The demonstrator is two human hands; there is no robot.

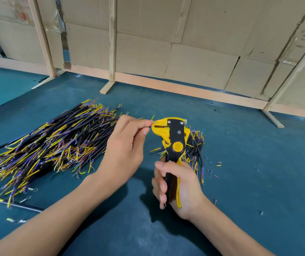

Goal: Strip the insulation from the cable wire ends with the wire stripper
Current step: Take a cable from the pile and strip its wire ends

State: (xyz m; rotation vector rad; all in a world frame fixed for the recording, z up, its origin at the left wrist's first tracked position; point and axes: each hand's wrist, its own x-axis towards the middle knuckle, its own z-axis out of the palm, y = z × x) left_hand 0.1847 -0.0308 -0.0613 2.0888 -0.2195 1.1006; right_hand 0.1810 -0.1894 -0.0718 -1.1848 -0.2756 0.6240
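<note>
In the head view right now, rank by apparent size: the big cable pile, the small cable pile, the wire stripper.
1. Big cable pile, by far the largest.
2 and 3. Unsure: the wire stripper is nearer the camera and hides part of the small cable pile behind it.

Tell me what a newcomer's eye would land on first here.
First the yellow-and-black wire stripper, held upright at centre by the right hand, while the left hand pinches a thin wire end at its head. Next, the big pile of black cables with yellow and purple ends, spread across the teal table to the left.
</note>
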